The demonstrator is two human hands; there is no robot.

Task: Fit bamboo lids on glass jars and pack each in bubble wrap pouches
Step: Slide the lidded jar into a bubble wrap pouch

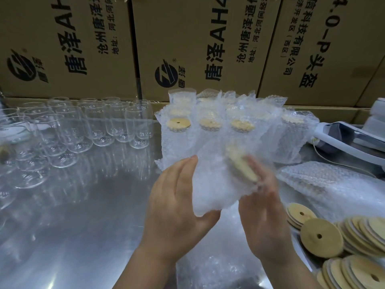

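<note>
- The left hand (177, 207) and the right hand (264, 215) hold one bubble bag (216, 184) up over the shiny table (83, 226).
- The left grip is clamped on the bag's lower left side, with the thumb in front and the fingers hidden behind the bag.
- The right grip is clamped on the bag's right side. Its fingers are blurry, so it is hard to see where each one sits.
- Inside the bag a round wooden lid (241, 165) shows, tilted on its edge. The glass jar under it is too cloudy through the bubbles to make out.
- Behind the held bag stand more packed bags (210, 119) in rows. Wooden lids show through some of them; the back ones are mostly hidden.
- Bare glass jars (98, 124) stand close together on the left of the table. Some at the far left are cut off by the picture's edge.
- A heap of loose lids (341, 243) lies at the lower right, partly cut off.
- Flat bubble bags (325, 184) lie just beyond the lids, and another lies on the table under the hands.
- A white and grey machine (350, 136) sits at the right edge. Only part of it shows.
- Big brown boxes (187, 49) with black writing fill the back.
</note>
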